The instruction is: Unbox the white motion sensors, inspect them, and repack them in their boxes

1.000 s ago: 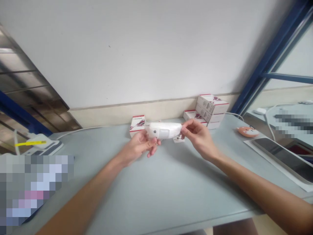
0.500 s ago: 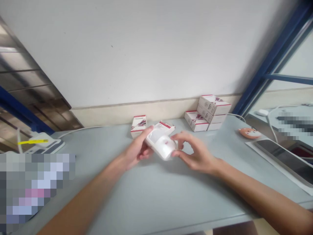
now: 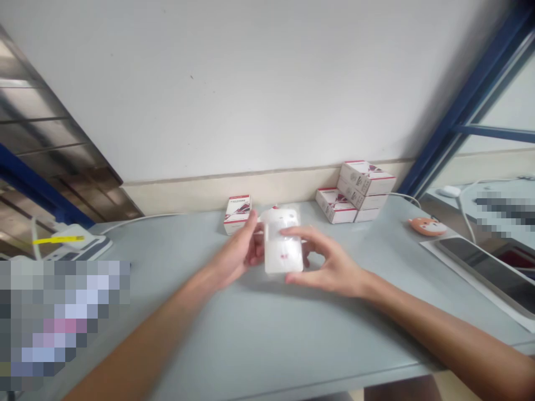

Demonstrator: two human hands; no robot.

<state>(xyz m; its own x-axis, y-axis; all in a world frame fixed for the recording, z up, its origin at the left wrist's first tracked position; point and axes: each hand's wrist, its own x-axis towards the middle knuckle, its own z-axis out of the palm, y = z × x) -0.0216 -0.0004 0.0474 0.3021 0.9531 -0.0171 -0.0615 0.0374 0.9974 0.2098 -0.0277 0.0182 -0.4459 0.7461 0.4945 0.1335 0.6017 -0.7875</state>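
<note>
Both my hands hold a white plastic device in a clear wrapper [image 3: 283, 245] above the table, its long side pointing away from me. My left hand [image 3: 236, 253] grips its left edge, with the fingers partly behind it. My right hand [image 3: 326, 264] holds its right side between thumb and fingers. Small red marks show on its face. Behind my left hand stands a small white box with a red stripe [image 3: 237, 214].
Several white boxes with red trim [image 3: 359, 189] are stacked at the back right of the pale grey table [image 3: 267, 334]. Further right lie an orange fox-faced object [image 3: 427, 226] and a dark tablet or phone [image 3: 480, 273]. A cable runs along the wall, and a blue window frame [image 3: 468, 111] rises at right.
The device has turned from lying crosswise, through a tilt, to upright between my hands. My right hand has shifted from its end to its side, and a box behind it is now mostly hidden.
</note>
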